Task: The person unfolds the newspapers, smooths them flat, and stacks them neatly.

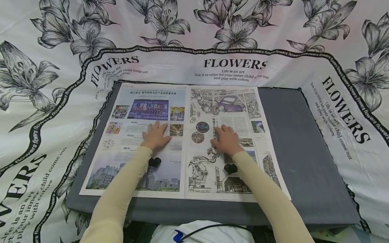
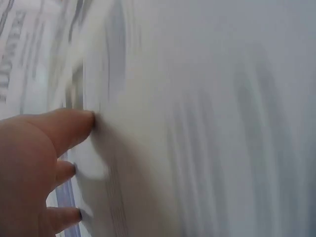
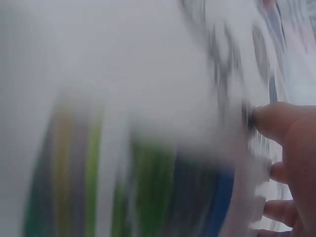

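An unfolded newspaper [image 1: 185, 158] lies flat on a grey board-like surface, its centre fold running front to back. On the left page, below a purple group photo, my left hand [image 1: 155, 136] rests with spread fingers. My right hand [image 1: 226, 140] lies on the right page, fingers spread too, beside a column of large print. Both wrists carry a small black device. In the left wrist view the fingertips [image 2: 88, 121] of the left hand touch the blurred paper. The right wrist view shows the right hand [image 3: 298, 158] with its fingertips against the printed page.
The grey surface [image 1: 304, 152] extends past the newspaper on the right and along the front. Around it spreads a white cloth [image 1: 170, 67] with black flower drawings and lettering. A black cable [image 1: 212, 225] crosses white fabric at the bottom edge.
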### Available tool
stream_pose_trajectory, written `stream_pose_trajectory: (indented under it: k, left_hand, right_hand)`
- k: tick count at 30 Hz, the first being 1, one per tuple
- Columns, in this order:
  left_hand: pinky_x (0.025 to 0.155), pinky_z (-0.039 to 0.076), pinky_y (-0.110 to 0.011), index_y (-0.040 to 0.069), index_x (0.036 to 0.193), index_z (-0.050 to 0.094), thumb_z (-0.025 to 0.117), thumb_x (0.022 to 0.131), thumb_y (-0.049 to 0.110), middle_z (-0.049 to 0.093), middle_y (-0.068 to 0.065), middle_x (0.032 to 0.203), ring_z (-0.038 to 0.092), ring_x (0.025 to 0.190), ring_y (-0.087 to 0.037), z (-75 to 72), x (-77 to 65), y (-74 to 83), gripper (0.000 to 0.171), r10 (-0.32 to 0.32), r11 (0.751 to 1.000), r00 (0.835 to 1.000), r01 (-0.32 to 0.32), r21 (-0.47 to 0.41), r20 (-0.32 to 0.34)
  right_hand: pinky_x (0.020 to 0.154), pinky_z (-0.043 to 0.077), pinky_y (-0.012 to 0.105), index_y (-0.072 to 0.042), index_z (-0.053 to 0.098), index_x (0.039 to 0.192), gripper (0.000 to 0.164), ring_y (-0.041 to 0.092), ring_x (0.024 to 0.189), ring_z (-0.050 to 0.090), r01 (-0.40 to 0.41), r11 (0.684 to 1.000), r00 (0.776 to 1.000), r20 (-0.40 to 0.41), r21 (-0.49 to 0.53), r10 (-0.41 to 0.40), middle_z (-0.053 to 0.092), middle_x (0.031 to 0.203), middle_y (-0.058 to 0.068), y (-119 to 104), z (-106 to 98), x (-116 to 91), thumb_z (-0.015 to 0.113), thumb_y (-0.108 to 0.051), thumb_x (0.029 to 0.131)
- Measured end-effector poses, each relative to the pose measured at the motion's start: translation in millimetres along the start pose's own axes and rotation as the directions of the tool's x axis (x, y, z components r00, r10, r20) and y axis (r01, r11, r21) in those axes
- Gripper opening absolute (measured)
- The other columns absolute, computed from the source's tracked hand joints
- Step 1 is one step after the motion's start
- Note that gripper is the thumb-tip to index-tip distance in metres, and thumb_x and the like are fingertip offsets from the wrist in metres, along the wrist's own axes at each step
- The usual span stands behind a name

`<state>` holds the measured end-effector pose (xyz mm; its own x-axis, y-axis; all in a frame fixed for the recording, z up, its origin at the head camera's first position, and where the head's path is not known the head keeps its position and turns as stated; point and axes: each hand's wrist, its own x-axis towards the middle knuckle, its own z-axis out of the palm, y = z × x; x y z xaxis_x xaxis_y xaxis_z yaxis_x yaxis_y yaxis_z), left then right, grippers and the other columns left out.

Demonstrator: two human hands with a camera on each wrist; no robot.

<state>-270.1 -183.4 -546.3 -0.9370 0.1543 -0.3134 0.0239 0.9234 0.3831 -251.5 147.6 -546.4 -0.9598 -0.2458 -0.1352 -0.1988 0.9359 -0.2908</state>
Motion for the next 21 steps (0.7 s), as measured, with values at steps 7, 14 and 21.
stream_pose_trajectory:
  k: [7,14,21]
  left_hand:
    - [0.109,0.013,-0.086,0.012,0.163,0.023,0.057,0.099,0.047,0.006,-0.026,0.169,0.001,0.153,-0.058,-31.3,-10.9,-55.0,0.081,-0.105,0.994,0.994,0.106,-0.04,0.021]
    - [0.108,0.018,-0.085,0.004,0.162,0.021,0.061,0.097,0.049,0.006,-0.035,0.165,0.004,0.149,-0.065,-54.1,-15.1,-102.1,0.089,-0.142,0.988,0.99,0.142,-0.066,0.005]
    - [0.101,0.019,-0.09,0.0,0.161,0.02,0.062,0.094,0.049,0.006,-0.039,0.162,0.004,0.146,-0.069,-64.1,-23.4,-130.3,0.093,-0.213,0.972,0.977,0.211,-0.104,-0.009]
  right_hand:
    - [0.1,0.042,0.074,0.0,0.045,0.151,0.071,0.056,0.138,0.038,-0.122,0.992,0.992,-0.007,0.006,0.122,0.042,0.151,0.031,60.2,-21.9,-19.4,0.058,-0.045,0.097]
    - [0.103,0.039,0.076,0.001,0.038,0.154,0.075,0.058,0.141,0.033,-0.226,0.974,0.974,0.001,0.007,0.226,0.033,0.156,0.034,105.7,-36.1,-34.9,0.057,-0.047,0.1]
    - [0.105,0.031,0.08,0.0,0.033,0.157,0.079,0.061,0.144,0.024,-0.276,0.961,0.961,0.018,0.024,0.276,0.024,0.159,0.037,122.4,-44.5,-44.6,0.056,-0.05,0.1]
